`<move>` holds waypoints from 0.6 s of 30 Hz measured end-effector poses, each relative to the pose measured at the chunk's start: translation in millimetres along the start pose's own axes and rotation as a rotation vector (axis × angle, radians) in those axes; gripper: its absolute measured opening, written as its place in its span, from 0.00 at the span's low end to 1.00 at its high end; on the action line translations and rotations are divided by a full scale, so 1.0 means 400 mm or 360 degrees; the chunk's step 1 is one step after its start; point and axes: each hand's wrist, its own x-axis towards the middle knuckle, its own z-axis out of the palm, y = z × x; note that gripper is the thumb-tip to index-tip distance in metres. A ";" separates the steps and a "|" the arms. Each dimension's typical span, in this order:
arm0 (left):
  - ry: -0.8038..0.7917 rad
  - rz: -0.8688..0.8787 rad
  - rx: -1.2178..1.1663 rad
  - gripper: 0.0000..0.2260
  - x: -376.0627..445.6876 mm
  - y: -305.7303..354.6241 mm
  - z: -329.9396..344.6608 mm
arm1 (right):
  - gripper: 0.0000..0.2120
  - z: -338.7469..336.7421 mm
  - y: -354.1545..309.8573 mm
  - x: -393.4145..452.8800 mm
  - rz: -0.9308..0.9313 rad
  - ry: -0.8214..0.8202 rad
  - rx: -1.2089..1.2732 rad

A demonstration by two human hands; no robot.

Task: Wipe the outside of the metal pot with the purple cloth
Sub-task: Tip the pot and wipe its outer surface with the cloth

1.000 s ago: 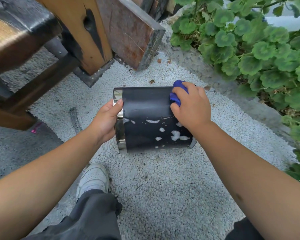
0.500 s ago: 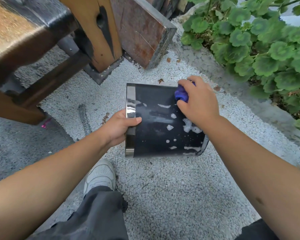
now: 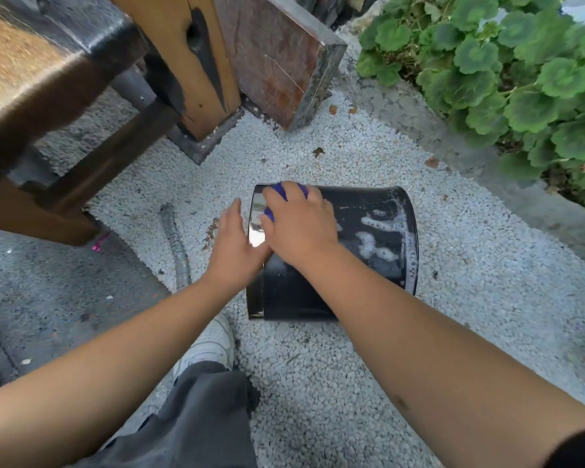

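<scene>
1. The metal pot (image 3: 368, 238) lies on its side over white gravel (image 3: 318, 383), its shiny rim band facing left and its dark wall facing up, with foam streaks toward the right end.
2. Open gravel lies in front of the pot and to its right; a concrete border (image 3: 487, 163) and leafy plants (image 3: 520, 79) edge the far right.
3. To the far left stand a wooden bench (image 3: 48, 79) and a stone slab (image 3: 277, 55), well apart from the pot; a metal hose (image 3: 176, 244) lies on the ground left of the hands.
4. The right hand (image 3: 301, 228) presses down on the pot's upper wall near the rim, its grip closed on the purple cloth (image 3: 281, 190), which shows only between and beyond the fingers.
5. The left hand (image 3: 233, 248) rests against the rim end, fingers extended and flat, steadying the pot rather than wrapping it; it touches the right hand.
6. A white shoe (image 3: 210, 346) and grey trouser leg (image 3: 190, 420) sit just below the pot.
</scene>
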 end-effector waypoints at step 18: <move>-0.0189 0.0290 0.0783 0.55 -0.026 0.012 0.021 | 0.17 -0.087 0.332 -0.003 0.0245 -0.0078 -0.0215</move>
